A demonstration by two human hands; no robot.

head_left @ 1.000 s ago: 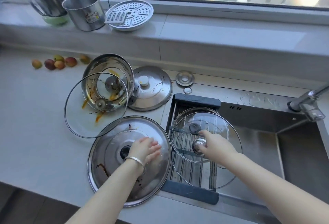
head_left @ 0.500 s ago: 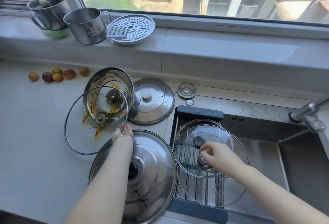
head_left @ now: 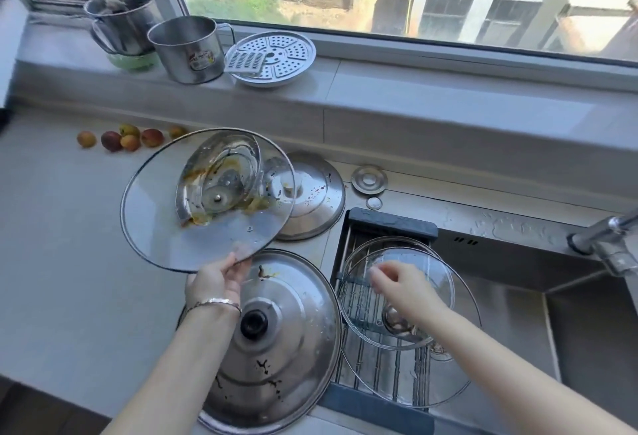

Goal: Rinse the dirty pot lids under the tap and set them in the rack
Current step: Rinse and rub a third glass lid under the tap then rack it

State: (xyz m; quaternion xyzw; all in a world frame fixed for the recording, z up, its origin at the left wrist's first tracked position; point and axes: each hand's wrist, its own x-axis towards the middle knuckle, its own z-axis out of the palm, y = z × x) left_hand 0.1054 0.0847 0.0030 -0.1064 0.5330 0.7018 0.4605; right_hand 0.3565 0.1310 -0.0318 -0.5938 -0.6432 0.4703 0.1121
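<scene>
The step in hand looks like the pick-up of the next dirty lid: the left hand (head_left: 214,284) has the large glass lid (head_left: 179,227) by its rim at about 6 o'clock, fingers (head_left: 240,267) and thumb pinched on the metal edge, and the lid is off the surface (head_left: 62,244), tilted with its far edge raised toward 12 o'clock. Orange-brown smears show near its middle, though whether they sit on this lid or on the smaller lid (head_left: 221,158) seen through the glass cannot be told. Below the wrist lies a big steel lid (head_left: 286,324), spotted, and at 1 o'clock of it a second steel lid (head_left: 317,199); both likely wait their turn. Further right, the right hand (head_left: 404,288) hovers over the rack (head_left: 390,224), fingers loosely curled and gripping nothing, just above two clear glass lids (head_left: 414,376) lying there. The next move calls for swinging the held lid toward 3 o'clock, across the rack, to the tap (head_left: 607,244) by the sink (head_left: 518,313); a rim pinch is weak on wet glass, so the free hand should probably steady the far edge
</scene>
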